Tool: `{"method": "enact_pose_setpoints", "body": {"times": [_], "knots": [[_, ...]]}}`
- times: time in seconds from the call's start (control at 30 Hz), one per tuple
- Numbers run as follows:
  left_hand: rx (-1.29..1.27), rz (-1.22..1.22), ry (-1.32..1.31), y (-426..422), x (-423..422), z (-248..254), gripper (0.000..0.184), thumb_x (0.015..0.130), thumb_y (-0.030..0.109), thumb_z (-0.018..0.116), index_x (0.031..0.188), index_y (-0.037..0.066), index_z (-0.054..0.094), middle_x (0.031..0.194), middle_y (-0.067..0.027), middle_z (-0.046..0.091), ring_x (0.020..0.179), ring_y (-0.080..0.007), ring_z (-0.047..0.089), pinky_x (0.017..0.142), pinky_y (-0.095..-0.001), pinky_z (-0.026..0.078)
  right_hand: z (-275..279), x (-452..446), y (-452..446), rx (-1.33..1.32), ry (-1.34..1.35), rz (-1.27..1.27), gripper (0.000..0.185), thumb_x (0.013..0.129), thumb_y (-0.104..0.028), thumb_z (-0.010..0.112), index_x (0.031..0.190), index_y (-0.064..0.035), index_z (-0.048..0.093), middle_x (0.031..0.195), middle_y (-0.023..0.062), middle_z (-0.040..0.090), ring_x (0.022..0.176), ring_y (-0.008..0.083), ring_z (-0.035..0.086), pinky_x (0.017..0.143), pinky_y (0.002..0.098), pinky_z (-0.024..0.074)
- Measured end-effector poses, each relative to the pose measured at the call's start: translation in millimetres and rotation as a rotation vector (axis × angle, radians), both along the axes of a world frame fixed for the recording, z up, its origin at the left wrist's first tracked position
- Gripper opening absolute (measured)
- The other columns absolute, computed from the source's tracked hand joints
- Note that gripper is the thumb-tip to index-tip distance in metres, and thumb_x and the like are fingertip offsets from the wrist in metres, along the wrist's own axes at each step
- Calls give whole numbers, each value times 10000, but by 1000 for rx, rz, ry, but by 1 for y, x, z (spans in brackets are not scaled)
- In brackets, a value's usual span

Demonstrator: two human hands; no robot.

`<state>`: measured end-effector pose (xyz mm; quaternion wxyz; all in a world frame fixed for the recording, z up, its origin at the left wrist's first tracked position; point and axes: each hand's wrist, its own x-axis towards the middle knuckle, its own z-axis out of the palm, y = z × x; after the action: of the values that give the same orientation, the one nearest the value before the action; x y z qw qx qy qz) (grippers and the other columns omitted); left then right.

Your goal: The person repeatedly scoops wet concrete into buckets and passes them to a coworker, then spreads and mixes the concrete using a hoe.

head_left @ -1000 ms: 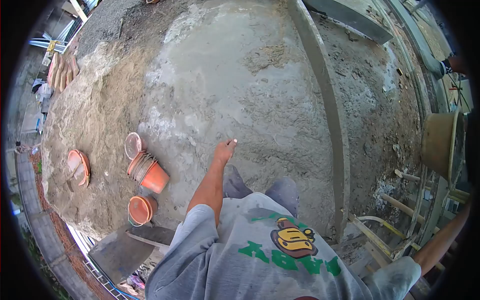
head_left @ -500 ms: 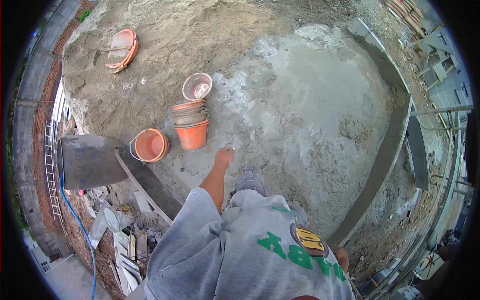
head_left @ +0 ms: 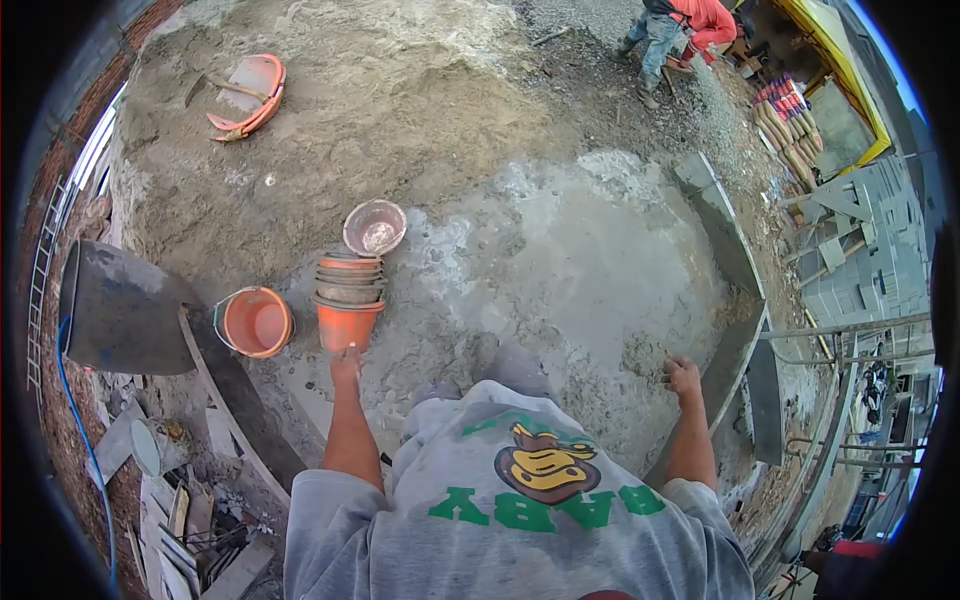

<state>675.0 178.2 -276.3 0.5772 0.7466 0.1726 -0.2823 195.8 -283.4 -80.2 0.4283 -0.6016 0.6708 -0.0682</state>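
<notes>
My left hand (head_left: 346, 366) reaches forward to the bottom end of a stack of orange and grey buckets (head_left: 350, 325) lying on its side. Its fingers are apart and lie at the lowest orange bucket; whether they touch it I cannot tell. My right hand (head_left: 683, 376) hangs over wet grey mortar (head_left: 600, 240), fingers loosely bent and apart, holding nothing. A pinkish bucket (head_left: 375, 229) with pale residue inside lies at the stack's far end. Left of the stack stands an orange bucket (head_left: 258, 322) with a wire handle.
A board edging (head_left: 735, 350) borders the mortar on the right. At left are a dark drum (head_left: 125, 310), a blue hose (head_left: 80, 410) and scrap boards (head_left: 170, 530). A hoe (head_left: 230, 88) rests on an orange tub (head_left: 262, 100). A person in red (head_left: 690, 30) bends over gravel.
My view has turned to the right and up. My left hand has moved to the stack's bottom end. My right hand has come out over the mortar, and the person in red has entered view.
</notes>
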Motion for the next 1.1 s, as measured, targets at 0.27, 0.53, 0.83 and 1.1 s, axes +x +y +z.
{"method": "enact_pose_setpoints", "body": {"times": [0.27, 0.53, 0.83, 1.1], "knots": [[-15, 521, 398, 157, -149, -59, 323, 872, 395, 433, 675, 143, 475, 484, 8, 328, 386, -146, 357, 374, -298, 222, -146, 103, -111, 35, 666, 1306, 192, 662, -214, 638, 783, -76, 583, 738, 125, 609, 642, 291, 614, 558, 392, 492], [144, 749, 407, 23, -106, -67, 380, 893, 363, 496, 1152, 86, 523, 881, -47, 572, 680, -178, 547, 598, -306, 399, -132, 333, -219, 275, 69, 592, 153, 785, -130, 535, 893, -24, 553, 648, 39, 540, 490, 121, 521, 396, 251, 386], [61, 559, -181, -164, -49, 85, 402, 847, 333, 595, 1080, 5, 597, 889, -60, 622, 821, -124, 562, 739, -262, 442, -112, 519, -250, 220, 234, 1017, 221, 755, -151, 551, 947, -43, 527, 647, 42, 537, 466, 133, 496, 402, 255, 385], [40, 1751, 273, -155, -385, -24, 353, 878, 359, 553, 1028, 39, 567, 825, -17, 596, 621, -118, 557, 490, -241, 364, -220, 640, -194, -176, 481, 2281, 105, 730, -144, 575, 816, -85, 585, 710, 73, 581, 596, 210, 562, 518, 332, 465]]}}
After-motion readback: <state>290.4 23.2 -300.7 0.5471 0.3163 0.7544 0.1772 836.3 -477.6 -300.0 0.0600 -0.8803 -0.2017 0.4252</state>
